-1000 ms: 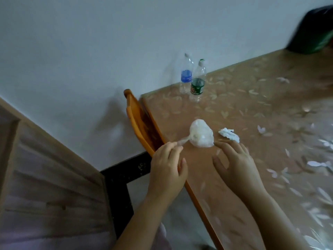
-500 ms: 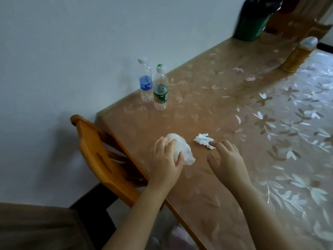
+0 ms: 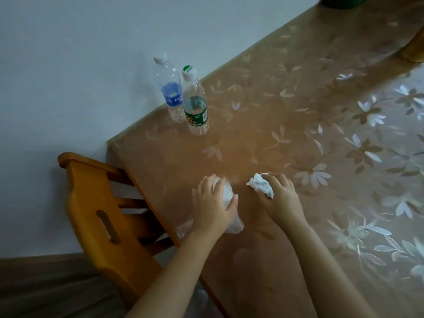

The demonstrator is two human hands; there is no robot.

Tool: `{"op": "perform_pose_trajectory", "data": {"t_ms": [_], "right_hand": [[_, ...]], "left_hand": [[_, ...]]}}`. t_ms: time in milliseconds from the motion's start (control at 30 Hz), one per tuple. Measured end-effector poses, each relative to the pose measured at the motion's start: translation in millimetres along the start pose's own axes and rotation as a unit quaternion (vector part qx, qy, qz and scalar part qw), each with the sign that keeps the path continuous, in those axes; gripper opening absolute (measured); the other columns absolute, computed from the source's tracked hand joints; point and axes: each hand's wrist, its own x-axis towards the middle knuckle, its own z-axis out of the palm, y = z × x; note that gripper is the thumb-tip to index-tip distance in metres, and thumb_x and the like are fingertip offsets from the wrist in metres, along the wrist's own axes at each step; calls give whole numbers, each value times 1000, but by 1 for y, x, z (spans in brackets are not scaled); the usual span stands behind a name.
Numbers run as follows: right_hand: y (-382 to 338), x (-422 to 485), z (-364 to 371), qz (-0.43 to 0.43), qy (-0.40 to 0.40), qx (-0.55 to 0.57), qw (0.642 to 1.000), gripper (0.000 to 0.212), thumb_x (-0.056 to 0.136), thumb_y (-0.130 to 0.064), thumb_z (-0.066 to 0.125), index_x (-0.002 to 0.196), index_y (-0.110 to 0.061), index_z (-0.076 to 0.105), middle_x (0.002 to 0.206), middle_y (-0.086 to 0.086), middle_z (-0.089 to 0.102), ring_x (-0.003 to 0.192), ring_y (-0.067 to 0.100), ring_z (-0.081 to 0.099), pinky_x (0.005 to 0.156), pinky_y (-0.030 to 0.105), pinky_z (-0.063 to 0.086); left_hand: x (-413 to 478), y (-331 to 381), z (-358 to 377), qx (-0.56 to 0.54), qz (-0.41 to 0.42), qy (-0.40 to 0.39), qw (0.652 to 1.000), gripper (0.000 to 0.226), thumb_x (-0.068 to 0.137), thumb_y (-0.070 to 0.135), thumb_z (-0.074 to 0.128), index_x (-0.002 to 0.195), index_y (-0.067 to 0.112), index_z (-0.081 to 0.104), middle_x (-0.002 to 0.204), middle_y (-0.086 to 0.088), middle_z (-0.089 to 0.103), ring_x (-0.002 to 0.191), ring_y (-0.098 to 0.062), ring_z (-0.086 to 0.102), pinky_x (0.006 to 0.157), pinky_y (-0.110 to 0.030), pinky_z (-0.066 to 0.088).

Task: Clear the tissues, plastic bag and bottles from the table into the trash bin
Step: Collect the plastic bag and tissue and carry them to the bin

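Note:
My left hand [image 3: 212, 203] is closed over a translucent white plastic bag [image 3: 229, 198] that lies on the table near its left edge; the bag's tail sticks out under my wrist. My right hand [image 3: 281, 196] grips a crumpled white tissue [image 3: 260, 183] on the table, just right of the bag. Two clear plastic bottles stand upright by the wall at the table's far left corner: one with a blue label [image 3: 171, 90] and one with a green label [image 3: 195, 104], touching or nearly so. A dark green bin [image 3: 341, 1] shows at the top edge.
The table [image 3: 298, 134] has a tan cover with a pale flower pattern. An orange wooden chair [image 3: 103, 214] is pushed against the table's left side. A yellowish object [image 3: 413, 49] sits at the right edge. A white wall runs behind.
My right hand has moved onto the tissue and closed on it. My left hand stays on the bag, gripping it more fully. The view has tilted down and closer.

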Motion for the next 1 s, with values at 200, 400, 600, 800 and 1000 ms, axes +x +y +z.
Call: {"op": "perform_pose_trajectory", "data": {"t_ms": [200,400,600,800,1000], "right_hand": [[15,13,15,53,-41,33,997,45,78,-21,68,119,-13,54,119,10,53,112,28,43,82,41,45],[23,14,30,54,-36,7,998,40,74,-18,70,112,-13,60,110,10,56,104,29,46,76,37,42],[28,5,36,36,14,7,999,25,69,-8,74,93,-9,68,87,11,59,81,31,52,62,36,45],[28,-10,35,70,-12,35,997,20,73,-2,65,92,-8,66,87,8,53,85,24,46,66,31,38],[24,-37,28,116,-5,81,990,18,73,3,62,88,-6,65,79,-1,44,83,25,48,66,28,35]], "left_hand": [[3,-3,14,-35,-3,-5,999,47,73,30,70,112,6,59,121,-15,54,115,-32,48,91,-43,43],[2,-8,19,-52,-23,-28,998,47,76,21,70,118,6,55,126,-13,49,119,-29,42,92,-26,29],[1,-10,20,-82,-58,-31,994,36,80,17,65,115,11,59,120,-7,50,112,-19,44,88,-16,27],[-2,-12,20,-144,-87,-21,986,21,79,8,65,100,9,64,102,-5,56,96,-19,53,78,-20,37],[-17,-8,15,-180,-65,-24,981,10,80,4,64,89,8,64,93,2,54,88,-13,54,69,-4,36]]}}
